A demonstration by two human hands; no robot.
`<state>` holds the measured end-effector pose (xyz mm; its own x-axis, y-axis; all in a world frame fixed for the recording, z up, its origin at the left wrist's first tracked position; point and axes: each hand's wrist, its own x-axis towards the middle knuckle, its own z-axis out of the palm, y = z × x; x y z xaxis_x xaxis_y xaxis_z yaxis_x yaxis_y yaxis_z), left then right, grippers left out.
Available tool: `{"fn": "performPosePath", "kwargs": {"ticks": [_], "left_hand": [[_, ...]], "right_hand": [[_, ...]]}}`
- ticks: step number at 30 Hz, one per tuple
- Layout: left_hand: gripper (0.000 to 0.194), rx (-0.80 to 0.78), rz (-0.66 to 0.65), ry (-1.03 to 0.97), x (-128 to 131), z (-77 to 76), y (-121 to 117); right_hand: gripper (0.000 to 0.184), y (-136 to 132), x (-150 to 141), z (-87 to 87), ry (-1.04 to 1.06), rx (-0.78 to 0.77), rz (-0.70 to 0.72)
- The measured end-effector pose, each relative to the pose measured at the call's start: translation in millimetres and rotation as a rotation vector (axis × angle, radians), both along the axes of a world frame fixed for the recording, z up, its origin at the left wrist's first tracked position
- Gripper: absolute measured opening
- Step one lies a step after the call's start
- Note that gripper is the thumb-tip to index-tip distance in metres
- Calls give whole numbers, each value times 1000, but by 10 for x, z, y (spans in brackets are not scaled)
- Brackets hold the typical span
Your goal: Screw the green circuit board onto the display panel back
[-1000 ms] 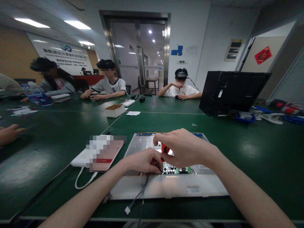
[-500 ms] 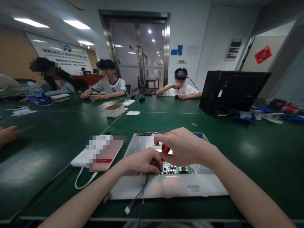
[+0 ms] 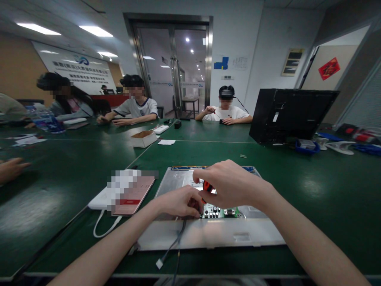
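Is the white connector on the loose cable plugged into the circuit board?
No, the white connector hangs past the metal panel's near edge, well away from the green circuit board.

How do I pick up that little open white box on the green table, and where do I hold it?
I'd come from above and pinch two opposite side walls of the white box, thumb on one, fingers on the other. It sits on the green table with its open top up, and its walls stand up, so a gentle grip should work.
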<state>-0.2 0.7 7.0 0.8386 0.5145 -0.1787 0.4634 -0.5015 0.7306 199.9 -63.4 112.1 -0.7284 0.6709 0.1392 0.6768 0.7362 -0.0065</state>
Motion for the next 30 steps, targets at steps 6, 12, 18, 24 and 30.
{"fn": "performPosePath", "kwargs": {"ticks": [6,12,18,24,30], "left_hand": [[4,-18,-2,-8,-5,-18,-6],[9,0,7,0,-4,6,-21],[6,-3,-17,-10,-3,-16,12],[4,-12,-14,-29,-7,-17,-6],[7,-25,-12,-18,-3,22,-19]], "right_hand": [[21,-3,17,0,20,-17,39],[20,26,8,-15,-23,48,12],[19,2,4,6,-10,-15,0],[24,9,33,3,43,-69,49],[20,25,17,-7,-8,9,-11]]}}
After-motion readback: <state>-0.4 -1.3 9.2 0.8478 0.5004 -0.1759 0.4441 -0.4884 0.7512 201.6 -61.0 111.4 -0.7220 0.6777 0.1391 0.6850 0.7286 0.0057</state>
